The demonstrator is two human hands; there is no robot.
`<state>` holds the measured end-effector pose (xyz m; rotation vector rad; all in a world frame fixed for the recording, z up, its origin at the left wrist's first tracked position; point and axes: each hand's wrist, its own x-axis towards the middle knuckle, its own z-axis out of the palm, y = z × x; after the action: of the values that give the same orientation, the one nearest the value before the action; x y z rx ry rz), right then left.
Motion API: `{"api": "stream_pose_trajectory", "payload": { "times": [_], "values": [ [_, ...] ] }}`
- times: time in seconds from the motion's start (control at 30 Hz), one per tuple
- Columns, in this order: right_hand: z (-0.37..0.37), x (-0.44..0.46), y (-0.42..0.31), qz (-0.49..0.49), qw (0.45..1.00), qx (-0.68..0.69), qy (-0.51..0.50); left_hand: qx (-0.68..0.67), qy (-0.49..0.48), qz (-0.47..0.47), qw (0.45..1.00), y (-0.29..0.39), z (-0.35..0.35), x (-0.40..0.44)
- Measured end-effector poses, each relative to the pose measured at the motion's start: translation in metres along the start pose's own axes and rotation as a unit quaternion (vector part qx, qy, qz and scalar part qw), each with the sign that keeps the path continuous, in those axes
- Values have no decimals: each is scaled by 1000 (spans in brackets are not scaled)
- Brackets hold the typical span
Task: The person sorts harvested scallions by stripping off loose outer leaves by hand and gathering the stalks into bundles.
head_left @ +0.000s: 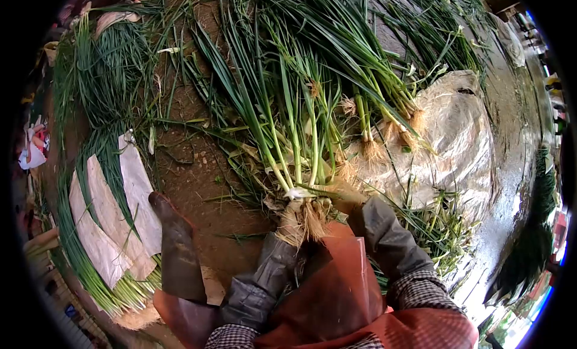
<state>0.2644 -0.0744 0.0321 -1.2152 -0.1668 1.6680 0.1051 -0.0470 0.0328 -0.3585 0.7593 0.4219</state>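
Observation:
Several green onions (294,151) with long leaves, pale stems and stringy roots stand fanned out in front of me, leaves pointing away. Low on the bunch, my left hand (290,224) is closed around the pale ends, partly hidden by roots. My right hand (347,197) is beside the stem bases on the right; it is blurred and its fingers cannot be made out. Dark waterproof sleeves cover both forearms. More green onions (384,103) lie just beyond, their roots toward a crumpled plastic sheet (451,133).
At left, bundled green onions (114,295) lie under pale strips (108,217), near my boot (180,253). A leafy heap (108,66) lies behind them. Trimmed leaves (445,235) are piled at right on wet ground. An orange apron (336,283) covers my lap.

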Motion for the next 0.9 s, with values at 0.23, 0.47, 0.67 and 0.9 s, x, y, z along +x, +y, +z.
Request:
{"api": "stream_pose_trajectory", "payload": {
  "times": [0.23, 0.47, 0.67, 0.9],
  "values": [
    [-69, -76, -45, 165, 923, -345, 51, 131, -44, 31, 990, 21, -11, 3],
    [-252, -239, 17, 434, 495, -748, -87, 22, -217, -127, 968, 48, -44, 15],
    [-133, -86, -66, -3, 674, -726, 136, 76, -451, -70, 886, 51, 24, -11],
    [-70, 31, 22, -27, 766, -639, -54, 150, -519, -4, 841, 72, 26, -12]
  ]
}}
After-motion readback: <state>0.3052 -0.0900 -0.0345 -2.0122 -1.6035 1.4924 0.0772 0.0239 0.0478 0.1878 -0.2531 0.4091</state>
